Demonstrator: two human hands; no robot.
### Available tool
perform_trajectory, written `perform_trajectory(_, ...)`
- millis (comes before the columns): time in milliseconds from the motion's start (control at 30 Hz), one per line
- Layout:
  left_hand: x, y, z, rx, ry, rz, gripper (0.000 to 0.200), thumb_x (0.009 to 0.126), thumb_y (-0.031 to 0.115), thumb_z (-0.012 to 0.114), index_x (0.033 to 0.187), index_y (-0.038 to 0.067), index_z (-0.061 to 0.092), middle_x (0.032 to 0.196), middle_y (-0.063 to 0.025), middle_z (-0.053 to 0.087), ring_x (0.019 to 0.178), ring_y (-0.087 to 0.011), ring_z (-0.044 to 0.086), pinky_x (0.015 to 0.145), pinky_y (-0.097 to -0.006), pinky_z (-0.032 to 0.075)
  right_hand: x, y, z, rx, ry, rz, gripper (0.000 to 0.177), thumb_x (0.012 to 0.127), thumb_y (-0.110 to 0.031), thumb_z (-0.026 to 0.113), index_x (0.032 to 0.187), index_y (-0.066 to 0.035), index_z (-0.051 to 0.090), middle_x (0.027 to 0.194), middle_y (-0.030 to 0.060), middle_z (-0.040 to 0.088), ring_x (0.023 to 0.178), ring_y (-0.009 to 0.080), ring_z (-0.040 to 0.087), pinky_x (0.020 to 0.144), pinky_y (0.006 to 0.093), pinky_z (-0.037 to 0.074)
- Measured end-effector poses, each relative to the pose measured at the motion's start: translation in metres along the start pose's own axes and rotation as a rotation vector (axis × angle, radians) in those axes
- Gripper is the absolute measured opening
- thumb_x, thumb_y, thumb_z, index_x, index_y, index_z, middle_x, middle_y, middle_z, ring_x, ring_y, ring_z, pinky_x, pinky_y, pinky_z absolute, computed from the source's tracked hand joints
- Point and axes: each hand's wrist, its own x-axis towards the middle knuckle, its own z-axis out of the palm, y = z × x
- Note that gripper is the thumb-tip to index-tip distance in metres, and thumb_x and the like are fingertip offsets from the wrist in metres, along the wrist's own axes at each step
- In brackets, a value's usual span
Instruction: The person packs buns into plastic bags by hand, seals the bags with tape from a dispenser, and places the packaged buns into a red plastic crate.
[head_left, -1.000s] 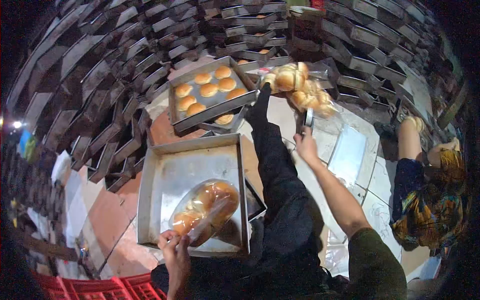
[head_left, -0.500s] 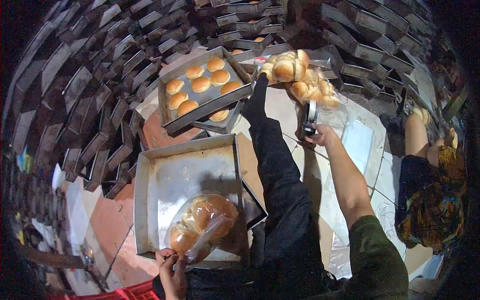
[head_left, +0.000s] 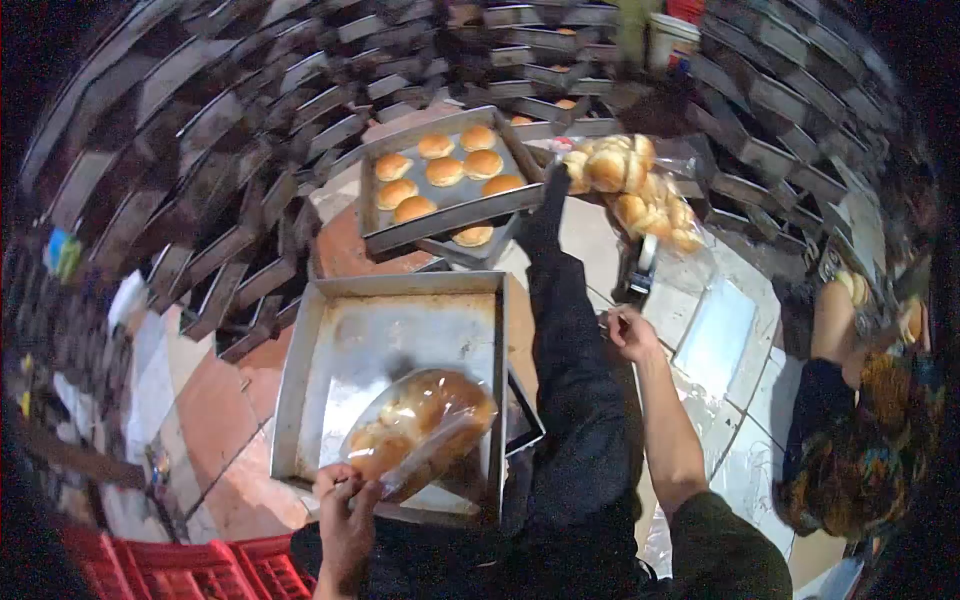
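Now | left hand (head_left: 346, 502) grips bagged buns (head_left: 425, 420) | right hand (head_left: 631, 331) near tape dispenser (head_left: 640, 268)

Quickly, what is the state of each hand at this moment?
Left hand: closed, pinching the bag of buns at its neck.
Right hand: curled shut below the tape dispenser; what it grips, if anything, cannot be told.

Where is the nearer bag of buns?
Head view, lower left of centre: the bag of buns is gripped at its near end by the left hand, over the near right corner of the large tray.
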Motion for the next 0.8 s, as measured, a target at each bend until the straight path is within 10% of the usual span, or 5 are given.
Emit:
perform_trajectory(100, 0.006, -0.002, -0.003, -0.045, 0.062, -0.041, 0.014, 0.079, 0.007, 0.064, 0.082, -0.006, 0.059, 0.092, -0.0116, 0.052, 0.091, -0.0209, 0.046, 0.079, -0.0279, 0.038, -0.080, 0.010, 0.097, -0.172, 0.035, -0.273, 0.015, 0.091, -0.021, 0.054, 0.098, -0.008, 0.054, 0.096, 0.0070, 0.060, 0.084, 0.0177, 0.060, 0.069, 0.0295, 0.050)
perform_trajectory(267, 0.018, -0.006, -0.011, 0.097, 0.000, 0.082, 0.022, 0.082, 0.018, 0.062, 0.086, -0.003, 0.063, 0.097, -0.0116, 0.053, 0.092, -0.0252, 0.050, 0.080, -0.0310, 0.041, -0.191, 0.071, 0.230, -0.669, -0.473, -0.553, 0.016, 0.083, -0.019, 0.063, 0.090, -0.006, 0.055, 0.121, 0.0129, 0.052, 0.110, 0.0201, 0.047, 0.095, 0.0319, 0.034)
perform_trajectory(433, 0.029, -0.022, -0.001, 0.018, 0.080, -0.059, 0.027, 0.077, 0.031, 0.065, 0.079, 0.004, 0.065, 0.107, -0.0080, 0.052, 0.105, -0.0274, 0.042, 0.089, -0.0450, 0.030, -0.244, 0.135, 0.308, -1.076, -0.841, -0.937, 0.011, 0.068, -0.011, 0.074, 0.076, -0.014, 0.067, 0.134, 0.0138, 0.040, 0.136, 0.0393, 0.013, 0.109, 0.0524, 0.008)
perform_trajectory(800, 0.025, -0.014, -0.009, 0.197, -0.026, -0.099, 0.027, 0.079, 0.033, 0.062, 0.086, 0.008, 0.069, 0.106, -0.0044, 0.049, 0.102, -0.0244, 0.040, 0.086, -0.0384, 0.031, -0.229, 0.200, 0.330, -1.372, -0.417, -0.981, 0.009, 0.076, -0.017, 0.069, 0.077, -0.009, 0.066, 0.133, 0.0127, 0.040, 0.135, 0.0380, 0.014, 0.109, 0.0508, 0.002)
